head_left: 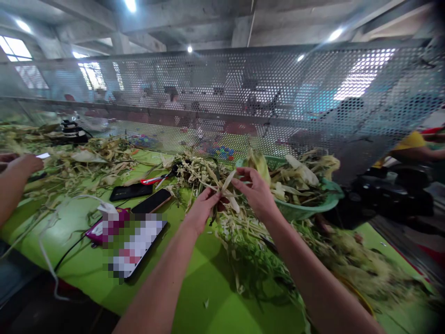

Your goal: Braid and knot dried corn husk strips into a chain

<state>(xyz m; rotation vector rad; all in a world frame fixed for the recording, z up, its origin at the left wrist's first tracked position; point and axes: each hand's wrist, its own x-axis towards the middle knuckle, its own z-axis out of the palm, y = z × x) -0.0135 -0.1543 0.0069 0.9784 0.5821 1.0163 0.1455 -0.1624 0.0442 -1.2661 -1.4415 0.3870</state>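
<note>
One long perforated metal screen (pixel 208 88) spans the upper half of the frame, above a green table (pixel 205 297) that fills the lower part. Loose dry husks (pixel 104 160) heap along the table at the left. Right of centre, a light green basin (pixel 302 212) holds a pile of pale, dry corn husks (pixel 302 176), heaped above its rim. Just left of the basin, at the frame's centre, the left hand (pixel 202 212) grips a pale husk strip (pixel 228 183); the right hand (pixel 259 194) has thumb and forefinger at its upper end, though whether they pinch it I cannot tell. At lower left lies a phone (pixel 148 243), its screen pixelated, beside a purple packet (pixel 120 221) with white tissue (pixel 108 209) sticking out. Red-handled scissors (pixel 151 180) lie left of the left hand.
</note>
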